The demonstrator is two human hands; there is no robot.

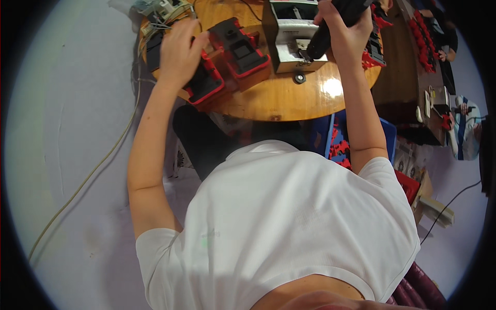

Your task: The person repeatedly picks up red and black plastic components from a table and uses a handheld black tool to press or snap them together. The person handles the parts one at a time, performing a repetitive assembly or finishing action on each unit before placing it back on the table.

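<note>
In the head view, your right hand (352, 32) is closed around a black handheld tool (322, 41), above the right part of the wooden table (274, 106). The tool's long axis runs slantwise, from the upper right down to the lower left, and its lower end points toward the silver metal fixture (290, 32) (whether that end touches it, you cannot tell from here). The upper end runs off toward the top edge, partly behind your fingers.

Your left hand (181, 49) is over the table's left side, its fingers stretched upward and the thumb apart from them, just beside or on the left black-and-red case (206, 85); you cannot tell whether the fingers grip anything. That case and the right black-and-red case (242, 49) lie side by side, each with its long axis slanting from upper left to lower right.

Near the fixture's lower edge sits a small round dark piece (299, 78) with a pale centre. More red-and-black parts (373, 56) lie beyond your right wrist, and below the table's edge a blue bin (324, 135) holds red pieces (338, 149).
</note>
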